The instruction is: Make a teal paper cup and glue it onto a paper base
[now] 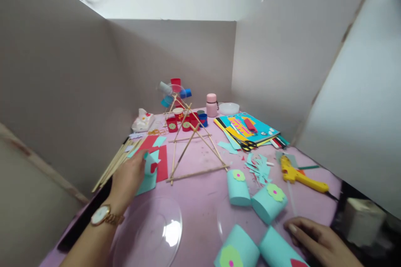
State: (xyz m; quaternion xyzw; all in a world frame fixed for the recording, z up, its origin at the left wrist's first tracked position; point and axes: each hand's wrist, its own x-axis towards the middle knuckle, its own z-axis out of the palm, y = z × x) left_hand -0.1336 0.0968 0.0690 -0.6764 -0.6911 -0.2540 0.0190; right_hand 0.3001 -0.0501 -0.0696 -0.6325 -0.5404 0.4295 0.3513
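In the head view, a light-blue paper piece (153,157) seems to be pinched in the fingertips of the left hand (130,173), over the red sheet (162,167) at the left of the table (200,200). The right hand (313,237) is held half-curled just beside a light-blue cylinder (277,247); whether anything is gripped there cannot be told. Paper is judged to be being picked up; a clean lift, clear of the red sheet, seems called for
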